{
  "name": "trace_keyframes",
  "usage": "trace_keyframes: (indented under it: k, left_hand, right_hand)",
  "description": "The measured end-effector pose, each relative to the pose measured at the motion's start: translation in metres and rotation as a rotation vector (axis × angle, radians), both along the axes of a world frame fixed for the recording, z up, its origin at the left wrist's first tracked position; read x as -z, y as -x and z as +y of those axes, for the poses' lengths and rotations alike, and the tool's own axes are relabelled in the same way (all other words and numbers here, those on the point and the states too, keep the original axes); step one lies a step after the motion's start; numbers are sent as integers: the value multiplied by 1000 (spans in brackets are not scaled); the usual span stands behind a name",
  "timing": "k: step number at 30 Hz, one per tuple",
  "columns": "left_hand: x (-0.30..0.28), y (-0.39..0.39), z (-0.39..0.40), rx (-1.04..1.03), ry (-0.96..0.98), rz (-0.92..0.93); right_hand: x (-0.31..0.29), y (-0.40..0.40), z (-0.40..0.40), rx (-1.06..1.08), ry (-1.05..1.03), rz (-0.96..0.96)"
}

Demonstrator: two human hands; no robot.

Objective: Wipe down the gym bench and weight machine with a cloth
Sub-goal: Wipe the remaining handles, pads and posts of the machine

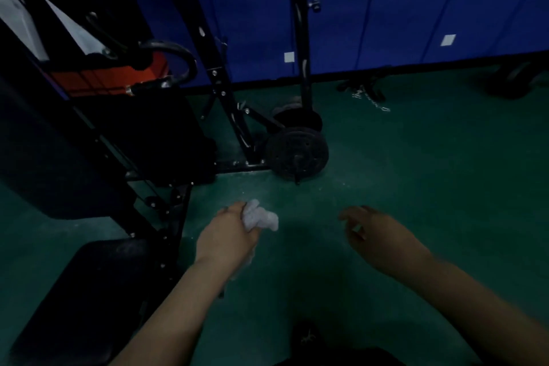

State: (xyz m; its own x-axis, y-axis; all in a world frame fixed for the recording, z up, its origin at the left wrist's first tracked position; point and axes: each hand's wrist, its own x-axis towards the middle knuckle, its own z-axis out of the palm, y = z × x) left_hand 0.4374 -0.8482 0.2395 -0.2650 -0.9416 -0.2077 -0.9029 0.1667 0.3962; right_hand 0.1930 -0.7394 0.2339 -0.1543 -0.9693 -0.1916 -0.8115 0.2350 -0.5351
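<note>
Left hand [228,235] curled around a crumpled white cloth [261,215], held in the air above the green floor [416,172], just right of the black padded desk [80,297] at lower left. Right hand [377,235] empty, fingers loosely bent and relaxed, well apart from the cloth. Beyond, dark weight machine [124,116] frame with an orange panel, black weight plate [297,153] at its base, blue wall [386,9] behind.

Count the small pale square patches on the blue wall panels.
2. One square patch sits low on the blue wall just left of the black upright post; the other square patch sits farther right. The machine frame may hide more.
</note>
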Motion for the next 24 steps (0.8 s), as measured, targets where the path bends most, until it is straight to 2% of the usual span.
trace_keyframes:
  k: [5,8,11,15,18,22,24]
  left_hand:
    - [-26,48,-59,68,24,35]
    - [-38,64,-92,-19,9,196]
    - [-51,86,-127,-175,-14,479]
    - [-66,121,-174,-248,20,648]
    - [-78,139,-211,-319,54,695]
    - [-91,143,-248,-402,132,697]
    - [-96,140,-261,-426,185,670]
  right_hand:
    - [-23,29,-74,-26,104,-7]
    - [-28,34,-125,-56,165,-114]
    - [-43,31,-183,-92,84,-367]
    - [-65,24,-255,-175,-22,-824]
    - [-73,28,-311,-186,-55,-933]
    - [-71,27,-374,-210,-96,-1178]
    - [-67,17,-402,-189,-96,-1225]
